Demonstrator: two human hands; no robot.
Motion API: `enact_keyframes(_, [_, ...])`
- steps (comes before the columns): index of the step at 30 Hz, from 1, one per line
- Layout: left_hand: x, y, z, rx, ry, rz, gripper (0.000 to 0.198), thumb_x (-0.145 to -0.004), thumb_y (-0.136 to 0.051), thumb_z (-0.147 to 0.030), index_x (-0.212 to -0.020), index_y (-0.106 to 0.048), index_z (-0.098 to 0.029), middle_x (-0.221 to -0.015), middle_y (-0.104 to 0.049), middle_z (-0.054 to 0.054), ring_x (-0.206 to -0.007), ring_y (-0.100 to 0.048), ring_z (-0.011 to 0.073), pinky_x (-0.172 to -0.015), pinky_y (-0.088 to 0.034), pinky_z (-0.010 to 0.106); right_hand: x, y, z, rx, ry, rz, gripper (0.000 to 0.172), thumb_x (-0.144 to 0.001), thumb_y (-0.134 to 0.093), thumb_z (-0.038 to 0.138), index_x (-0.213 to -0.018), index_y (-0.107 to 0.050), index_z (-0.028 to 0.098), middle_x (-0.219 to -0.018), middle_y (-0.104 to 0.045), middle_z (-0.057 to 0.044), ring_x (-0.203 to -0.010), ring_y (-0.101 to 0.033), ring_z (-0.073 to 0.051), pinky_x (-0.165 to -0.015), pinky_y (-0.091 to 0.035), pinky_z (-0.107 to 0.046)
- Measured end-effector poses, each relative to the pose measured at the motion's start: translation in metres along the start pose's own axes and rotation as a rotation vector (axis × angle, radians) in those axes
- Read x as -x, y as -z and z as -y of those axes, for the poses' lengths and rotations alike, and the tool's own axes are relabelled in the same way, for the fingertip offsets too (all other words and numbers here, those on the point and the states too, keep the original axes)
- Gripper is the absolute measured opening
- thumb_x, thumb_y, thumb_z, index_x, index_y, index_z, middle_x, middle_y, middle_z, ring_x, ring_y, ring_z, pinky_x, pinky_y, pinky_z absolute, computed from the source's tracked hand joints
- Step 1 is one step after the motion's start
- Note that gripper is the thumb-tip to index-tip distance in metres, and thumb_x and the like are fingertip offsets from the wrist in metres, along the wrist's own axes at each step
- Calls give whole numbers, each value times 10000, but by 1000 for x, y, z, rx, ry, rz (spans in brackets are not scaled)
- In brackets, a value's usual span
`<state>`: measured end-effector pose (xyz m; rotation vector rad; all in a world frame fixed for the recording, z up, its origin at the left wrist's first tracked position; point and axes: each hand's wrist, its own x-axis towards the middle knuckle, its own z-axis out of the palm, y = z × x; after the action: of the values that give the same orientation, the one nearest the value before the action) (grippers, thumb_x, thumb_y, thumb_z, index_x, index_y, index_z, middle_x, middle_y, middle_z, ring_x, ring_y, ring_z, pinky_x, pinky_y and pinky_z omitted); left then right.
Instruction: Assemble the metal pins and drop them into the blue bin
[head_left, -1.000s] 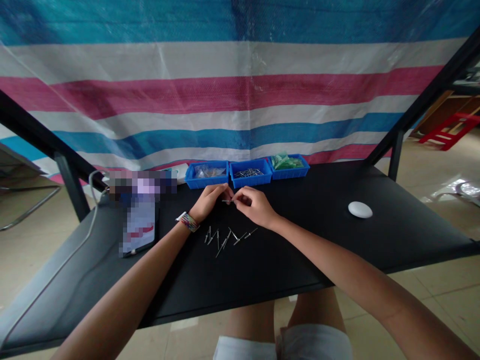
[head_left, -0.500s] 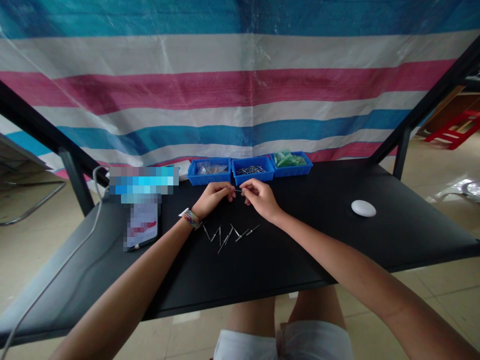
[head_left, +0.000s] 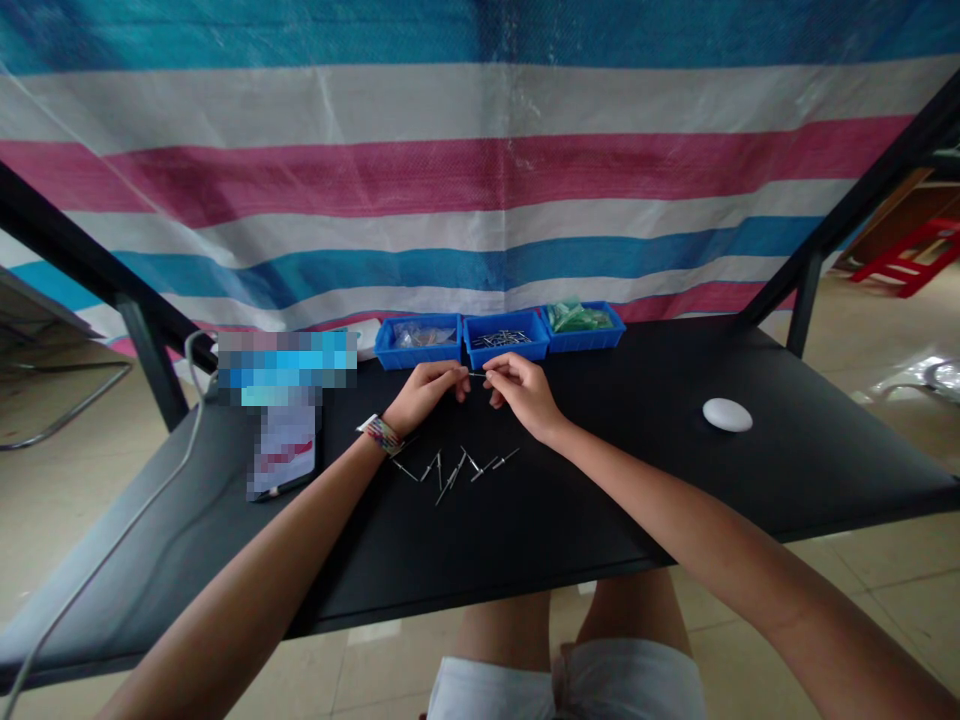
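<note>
My left hand (head_left: pixel 426 392) and my right hand (head_left: pixel 521 393) meet just in front of the blue bins, fingertips pinched together on a thin metal pin (head_left: pixel 477 375) held between them. A woven bracelet (head_left: pixel 381 436) sits on my left wrist. Several more metal pins (head_left: pixel 454 466) lie scattered on the black table (head_left: pixel 600 500) just below my hands. The middle blue bin (head_left: pixel 506 340) holds more metal pins. The left blue bin (head_left: pixel 418 341) holds clear small parts and the right blue bin (head_left: pixel 586 325) holds green parts.
A phone (head_left: pixel 281 455) with a grey cable (head_left: pixel 112 540) lies at the left of the table, under a blurred patch. A white oval object (head_left: pixel 727 414) rests at the right. A striped tarp (head_left: pixel 480 180) hangs behind. Black frame bars (head_left: pixel 847 215) slant at both sides.
The view shifted slightly, so the hands sit a little higher and closer to the bins. Both hands stay pinched on the pin.
</note>
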<state>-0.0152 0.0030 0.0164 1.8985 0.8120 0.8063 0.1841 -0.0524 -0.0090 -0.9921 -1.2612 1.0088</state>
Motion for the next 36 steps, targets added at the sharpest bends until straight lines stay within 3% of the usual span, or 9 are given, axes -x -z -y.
enact_keyframes(4, [0,-1,0,-17,11,-8,482,-1010,-571,-526,-730,-731,-169,-673,-703,45,-688,-635,185,-739,-470,310,0,0,0,-15,0,-11,159,-832,-736,296,-953,-687,205,-806,-715,12,-585,-692,-129,-533,-573,-237])
enact_keyframes(10, [0,-2,0,-13,25,-23,520,-1011,-559,-561,-723,-740,-167,-659,-703,50,-667,-638,185,-728,-473,311,3,-1,-2,75,47,9,214,-931,-693,423,-981,-678,215,-904,-768,-21,-597,-712,-126,-545,-577,-235])
enact_keyframes(18, [3,0,-5,11,6,-4,373,-968,-637,-510,-874,-742,-164,-723,-706,36,-742,-643,201,-778,-481,319,3,0,-2,133,61,-7,329,-967,-657,536,-935,-652,208,-820,-708,-4,-554,-670,-116,-505,-534,-222])
enact_keyframes(29, [3,-1,-6,47,-4,-9,323,-948,-672,-488,-908,-696,-169,-710,-690,20,-705,-638,192,-736,-477,311,4,-1,-1,167,37,6,457,-970,-628,645,-839,-649,208,-696,-664,6,-533,-650,-127,-517,-520,-232])
enact_keyframes(36, [2,-1,-4,-52,10,-28,436,-995,-612,-551,-829,-743,-169,-705,-707,36,-705,-625,185,-738,-465,301,4,-1,3,96,37,-3,267,-948,-670,484,-936,-659,217,-793,-688,9,-557,-651,-116,-518,-533,-228])
